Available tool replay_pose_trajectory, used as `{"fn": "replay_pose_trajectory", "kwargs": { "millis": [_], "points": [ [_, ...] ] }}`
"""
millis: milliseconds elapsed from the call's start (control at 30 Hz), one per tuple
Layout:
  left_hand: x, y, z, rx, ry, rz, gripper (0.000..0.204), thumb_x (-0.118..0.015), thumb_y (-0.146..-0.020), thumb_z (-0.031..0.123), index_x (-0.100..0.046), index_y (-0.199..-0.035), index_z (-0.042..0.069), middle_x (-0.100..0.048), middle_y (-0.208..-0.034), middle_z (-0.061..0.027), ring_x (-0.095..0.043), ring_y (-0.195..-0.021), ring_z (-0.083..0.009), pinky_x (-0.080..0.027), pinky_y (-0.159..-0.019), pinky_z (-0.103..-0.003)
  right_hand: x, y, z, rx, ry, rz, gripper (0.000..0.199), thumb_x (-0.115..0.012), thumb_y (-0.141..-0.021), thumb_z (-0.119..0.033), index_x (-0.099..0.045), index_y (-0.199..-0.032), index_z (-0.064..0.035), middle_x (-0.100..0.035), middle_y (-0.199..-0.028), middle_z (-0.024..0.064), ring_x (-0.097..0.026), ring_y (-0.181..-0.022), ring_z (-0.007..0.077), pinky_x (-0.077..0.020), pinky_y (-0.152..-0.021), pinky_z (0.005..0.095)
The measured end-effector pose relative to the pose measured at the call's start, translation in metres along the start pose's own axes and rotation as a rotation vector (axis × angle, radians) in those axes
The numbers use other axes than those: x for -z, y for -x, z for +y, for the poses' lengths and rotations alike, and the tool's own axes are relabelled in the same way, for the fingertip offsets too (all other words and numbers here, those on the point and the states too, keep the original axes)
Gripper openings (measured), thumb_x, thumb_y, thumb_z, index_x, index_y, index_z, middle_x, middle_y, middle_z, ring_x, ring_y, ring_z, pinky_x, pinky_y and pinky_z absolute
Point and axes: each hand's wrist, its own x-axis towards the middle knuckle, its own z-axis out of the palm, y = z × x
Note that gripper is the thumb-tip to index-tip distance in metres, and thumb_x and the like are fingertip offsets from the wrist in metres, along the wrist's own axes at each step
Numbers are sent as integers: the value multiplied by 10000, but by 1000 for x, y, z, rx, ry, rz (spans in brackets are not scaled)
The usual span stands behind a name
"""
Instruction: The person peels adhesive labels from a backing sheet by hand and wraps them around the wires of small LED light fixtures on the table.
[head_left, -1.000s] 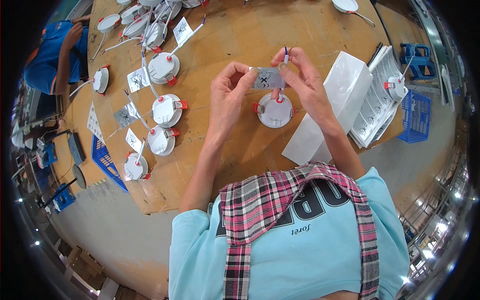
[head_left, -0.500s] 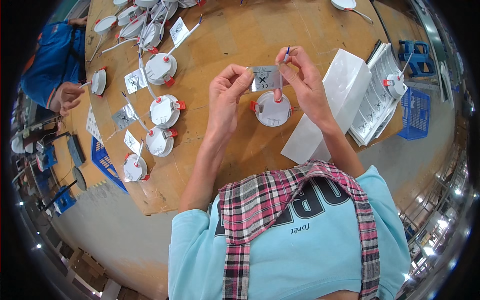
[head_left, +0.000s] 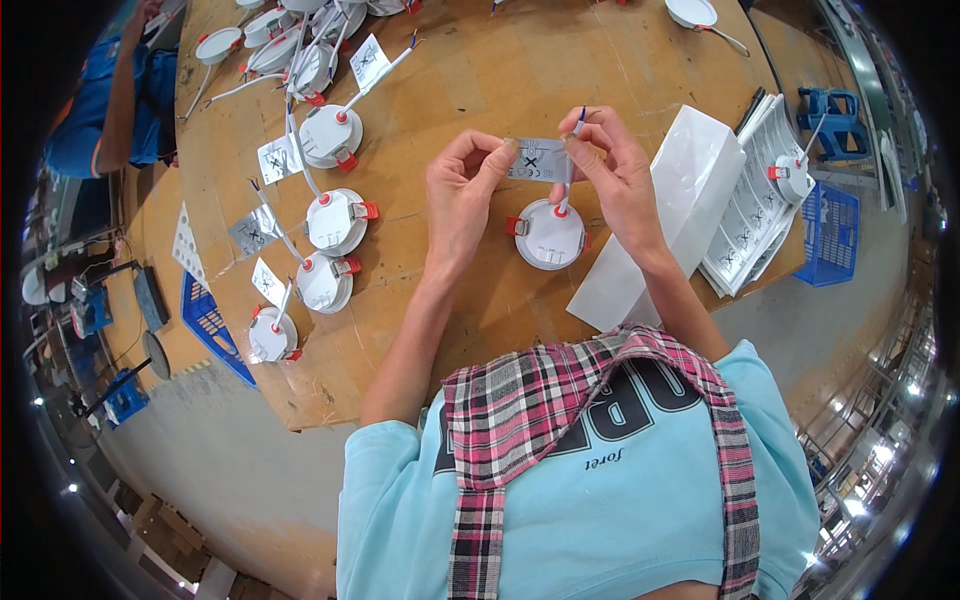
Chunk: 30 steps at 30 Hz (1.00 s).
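Label: a small silver label (head_left: 540, 160) is held flat between both hands above the desk, directly over one round white lamp fitting (head_left: 549, 235); its printed face is turned up toward the camera.
Left hand: the left hand (head_left: 462, 195) pinches the label's left end between thumb and forefinger; the grip is closed on it.
Right hand: the right hand (head_left: 612, 170) pinches the label's right end and also has a thin white lead with a blue tip (head_left: 577, 120) between its fingers; the lead runs down to the fitting.
Fitting below: it lies face down on the desk, red spring clips at its sides, untouched by either hand.
Progress: judging by the layout, the label is not yet fixed around this lead. Four fittings at the left (head_left: 330, 220) already carry label flags (head_left: 275, 160) on their leads, so those appear done; more lie heaped at the far left corner (head_left: 290, 45).
Supplies: a white box (head_left: 675, 215) lies just right of the hands, with sheets of labels (head_left: 755, 205) beside it and another fitting (head_left: 792, 178) on top.
Desk: a worn wooden desk (head_left: 480, 70), scuffed and bare-grained.
Room: grey concrete floor, blue crates (head_left: 830, 235) at both sides, and another person's arm in a blue sleeve (head_left: 100, 110) at the far left.
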Motion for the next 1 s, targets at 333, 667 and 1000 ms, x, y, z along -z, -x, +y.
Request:
{"fn": "replay_pose_trajectory", "kwargs": {
  "millis": [333,667,1000],
  "points": [
    [0,-1,-1,9,80,-6,109,-629,-887,133,-613,-835,39,-618,-790,21,-532,-733,-40,-416,-694,-200,6,-6,15,-22,50,-6,274,-585,-911,-154,-529,-1120,14,-567,-880,48,-616,-705,111,-483,-628,221],
    [1,2,6,-8,27,0,142,-641,-886,131,-602,-807,19,-605,-751,23,-510,-689,-28,-409,-622,-191,13,-2,15,-146,122,-31,207,-666,-851,-152,-663,-935,37,-647,-798,35,-558,-712,69,-447,-641,206],
    [-5,1,3,55,81,-61,151,-618,-904,160,-591,-830,31,-602,-788,31,-511,-725,-31,-415,-665,-198,12,-15,-1,-107,18,-67,239,-572,-927,-225,-601,-1007,-1,-594,-891,27,-551,-813,64,-451,-662,214]
  ]
}}
